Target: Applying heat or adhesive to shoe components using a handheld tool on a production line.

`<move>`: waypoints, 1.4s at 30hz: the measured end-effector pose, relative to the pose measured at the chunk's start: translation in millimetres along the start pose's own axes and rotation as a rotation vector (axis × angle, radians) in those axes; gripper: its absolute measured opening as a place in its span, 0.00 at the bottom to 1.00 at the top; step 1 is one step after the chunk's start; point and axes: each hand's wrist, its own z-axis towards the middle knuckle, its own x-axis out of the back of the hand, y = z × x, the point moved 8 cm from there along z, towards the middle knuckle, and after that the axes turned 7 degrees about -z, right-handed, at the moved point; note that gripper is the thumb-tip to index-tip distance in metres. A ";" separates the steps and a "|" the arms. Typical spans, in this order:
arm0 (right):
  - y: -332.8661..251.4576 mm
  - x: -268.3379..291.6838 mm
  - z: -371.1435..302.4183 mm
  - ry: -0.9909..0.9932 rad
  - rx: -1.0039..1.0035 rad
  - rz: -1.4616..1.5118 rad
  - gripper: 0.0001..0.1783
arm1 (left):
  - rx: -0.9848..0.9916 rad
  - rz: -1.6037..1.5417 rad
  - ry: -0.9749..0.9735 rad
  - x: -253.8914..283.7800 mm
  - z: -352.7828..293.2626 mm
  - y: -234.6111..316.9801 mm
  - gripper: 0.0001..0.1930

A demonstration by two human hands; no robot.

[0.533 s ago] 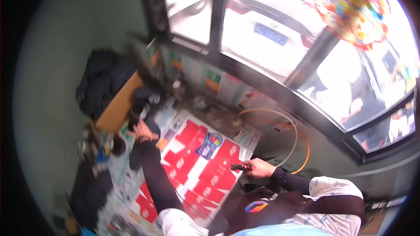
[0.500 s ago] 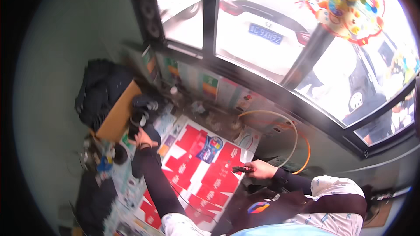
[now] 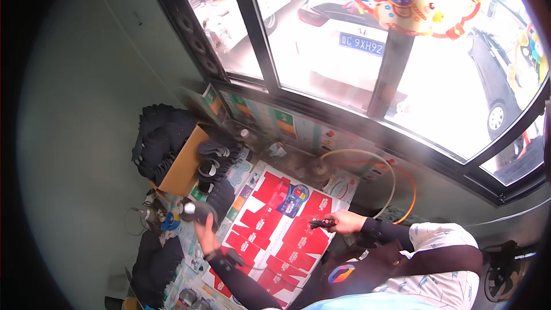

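Observation:
My left hand (image 3: 208, 237) is raised over the left side of the table, its fingers closed round a dark, rounded piece (image 3: 202, 213) with a white patch; motion blurs it. Just beyond lies a row of similar dark curved pieces (image 3: 213, 167), some showing white insides. My right hand (image 3: 346, 222) grips a small black hand tool (image 3: 322, 224) above the right part of a red and white printed cardboard sheet (image 3: 267, 218). The tool's exact kind is not clear.
A brown cardboard box (image 3: 182, 163) beside a heap of black pieces (image 3: 163, 138) stands at the back left. More black pieces (image 3: 155, 267) lie nearer me. A metal pot (image 3: 151, 213) is at the left. Pale and orange hoses (image 3: 396, 186) curve below the window.
My left hand has drawn back toward me from the row of dark pieces, now with one in it. My right hand keeps the black tool in nearly the same place. The view has shifted.

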 end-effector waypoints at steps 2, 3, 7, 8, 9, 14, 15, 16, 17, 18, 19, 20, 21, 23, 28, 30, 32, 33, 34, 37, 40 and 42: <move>-2.9 4.8 -5.4 -0.003 0.113 0.011 0.24 | 0.105 -0.316 0.034 4.3 -77.9 -11.2 0.27; 21.0 -8.0 5.9 -0.008 0.136 -0.018 0.24 | 0.123 -0.397 0.043 9.2 -115.2 -18.7 0.26; 25.5 -3.8 -2.9 -0.006 0.150 -0.068 0.16 | 0.011 -0.612 0.169 -38.4 -259.1 -5.5 0.31; 24.0 -4.9 -5.9 -0.023 0.187 -0.063 0.16 | 0.020 -0.658 0.246 -29.2 -292.7 -20.2 0.32; 26.4 -4.1 -9.2 -0.036 0.216 -0.057 0.16 | 0.035 -0.709 0.319 -24.3 -321.2 -37.5 0.33; 36.2 -7.2 -27.8 -0.100 0.209 -0.014 0.16 | -0.014 -0.468 0.523 -29.4 -417.6 -69.2 0.32; 40.7 -10.8 -27.3 -0.110 0.209 -0.013 0.16 | -0.069 -0.279 0.547 -27.7 -436.5 -71.8 0.32; 42.9 -14.1 -28.4 -0.105 0.230 -0.022 0.16 | -0.031 -0.192 0.532 -23.0 -448.9 -85.1 0.30; 39.1 -14.4 -32.6 -0.118 0.238 -0.028 0.16 | 0.006 -0.107 0.520 -23.8 -457.7 -93.9 0.28; 37.5 -15.7 -35.5 -0.156 0.209 -0.026 0.20 | 0.127 -0.384 0.617 -16.8 -466.4 -115.6 0.25; 34.7 -17.8 -38.6 -0.192 0.179 -0.025 0.24 | 0.269 -0.751 0.674 -20.6 -480.0 -138.8 0.20; 34.5 -16.2 -40.5 -0.188 0.180 -0.030 0.24 | 0.352 -0.758 0.654 -26.5 -484.9 -152.6 0.21; 32.2 -18.5 -41.1 -0.194 0.159 -0.055 0.24 | 0.426 -0.764 0.640 -26.6 -493.7 -166.6 0.21; 24.3 -21.1 -44.2 -0.197 0.143 -0.083 0.24 | 0.416 -0.718 0.645 -24.5 -507.6 -181.8 0.22; 0.7 -24.7 -46.6 -0.117 0.180 -0.118 0.22 | 0.446 -0.568 0.740 -13.2 -528.1 -188.8 0.23; -18.9 -20.2 -54.5 -0.083 0.238 -0.061 0.23 | 0.433 -0.522 0.711 -5.5 -527.4 -184.4 0.23; -25.8 -14.2 -55.4 -0.034 0.288 -0.004 0.24 | 0.425 -0.476 0.665 -4.7 -519.0 -181.6 0.23; -22.7 -23.9 -45.5 -0.033 0.299 -0.050 0.23 | 0.431 -0.463 0.663 4.5 -518.2 -181.4 0.24; -17.4 -34.2 -39.7 -0.030 0.308 -0.095 0.23 | 0.438 -0.450 0.658 12.8 -520.7 -180.4 0.24; -28.9 -50.3 -40.8 -0.067 0.318 -0.094 0.21 | 0.471 -0.453 0.714 41.7 -536.7 -182.7 0.24; -20.4 -40.0 -45.2 -0.062 0.305 -0.090 0.22 | 0.479 -0.444 0.712 39.8 -525.0 -185.0 0.24; -8.7 -38.8 -44.6 -0.031 0.302 -0.062 0.23 | 0.467 -0.451 0.691 31.9 -516.0 -182.5 0.24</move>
